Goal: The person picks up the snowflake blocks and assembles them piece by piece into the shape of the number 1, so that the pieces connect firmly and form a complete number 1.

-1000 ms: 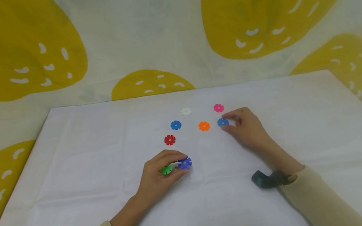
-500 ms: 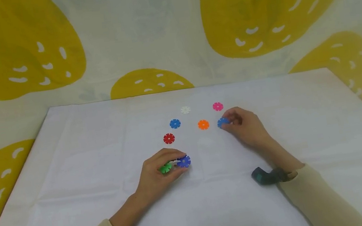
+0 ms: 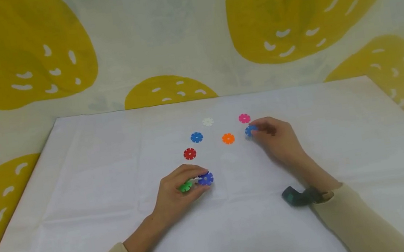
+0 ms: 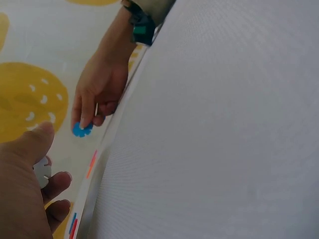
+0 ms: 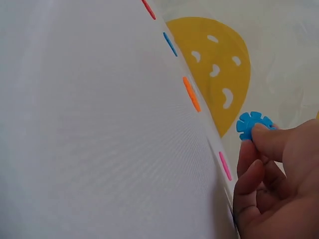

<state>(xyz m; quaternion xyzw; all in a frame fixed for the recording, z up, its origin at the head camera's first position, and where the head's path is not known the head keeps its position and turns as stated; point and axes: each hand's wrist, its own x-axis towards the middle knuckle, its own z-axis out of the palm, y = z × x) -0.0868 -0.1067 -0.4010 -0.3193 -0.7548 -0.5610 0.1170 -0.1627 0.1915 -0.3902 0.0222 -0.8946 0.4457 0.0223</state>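
Observation:
Thumb and fingertips of my right hand [image 3: 280, 137] pinch a light blue notched plastic snowflake disc [image 5: 246, 124], raised off the table in the right wrist view. My left hand [image 3: 174, 192] holds joined snowflake discs between thumb and fingers. Of these, a dark blue disc [image 3: 206, 179] sits at the fingertips and a green disc [image 3: 185, 186] lies nearer the palm. Between them shows a white disc [image 3: 196, 180], partly hidden by the fingers.
On the white-covered table [image 3: 89, 180] lie separate flat discs: red [image 3: 190, 154], blue [image 3: 196, 137], white [image 3: 208, 122], orange [image 3: 228, 138] and pink [image 3: 244, 118]. The table's far edge meets a patterned backdrop [image 3: 188, 29].
My right thumb and fingers have closed on the light blue disc and lifted it from the table, slightly up and to the right. My left hand stays nearly still with its discs.

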